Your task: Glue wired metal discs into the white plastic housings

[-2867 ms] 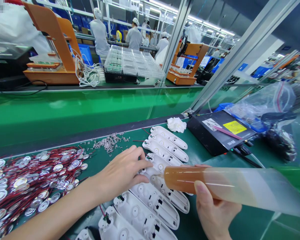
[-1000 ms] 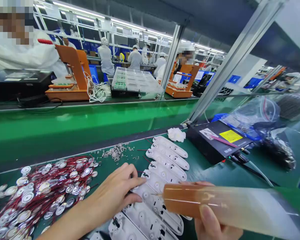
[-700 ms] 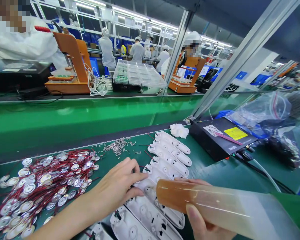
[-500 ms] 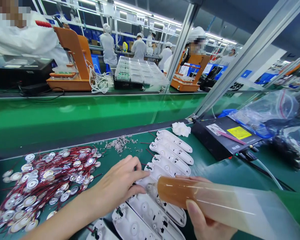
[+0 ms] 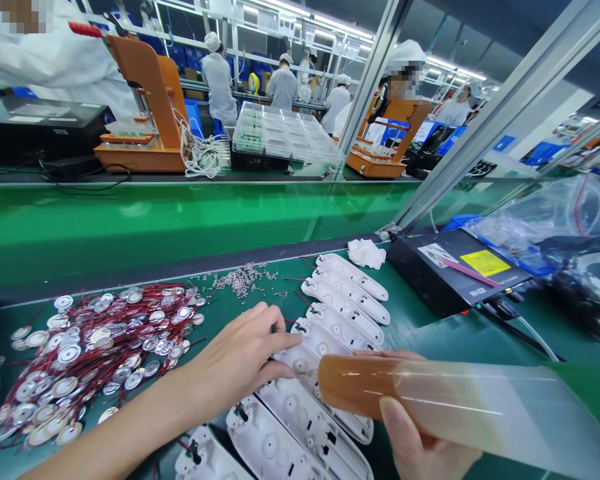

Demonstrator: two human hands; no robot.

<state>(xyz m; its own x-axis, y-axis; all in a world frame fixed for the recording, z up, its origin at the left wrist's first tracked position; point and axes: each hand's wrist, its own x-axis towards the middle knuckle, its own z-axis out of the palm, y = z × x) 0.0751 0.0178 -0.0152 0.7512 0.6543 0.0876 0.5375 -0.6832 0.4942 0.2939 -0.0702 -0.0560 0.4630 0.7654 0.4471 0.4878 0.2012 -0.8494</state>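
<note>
My left hand (image 5: 237, 360) rests with its fingertips pressed on one white plastic shell (image 5: 307, 347) in a row of several white shells (image 5: 345, 297) laid inside-up on the green mat. My right hand (image 5: 425, 450) is wrapped round a translucent glue tube (image 5: 430, 397) with amber liquid at its front end; its tip points at the shell under my left fingers. A heap of round metal discs with red wires (image 5: 87, 350) lies to the left. Small screws (image 5: 243, 277) are scattered behind it.
A black box with a yellow label (image 5: 455, 270) and a pink stick sits at right, clear plastic bags (image 5: 545, 213) beyond it. A white wad (image 5: 366, 252) lies by the shells. A green conveyor belt (image 5: 155, 217) runs behind; people in white work past it.
The view has shifted a little. My left fingers stay on the same shell and the tube tip remains at it, with only slight movement.
</note>
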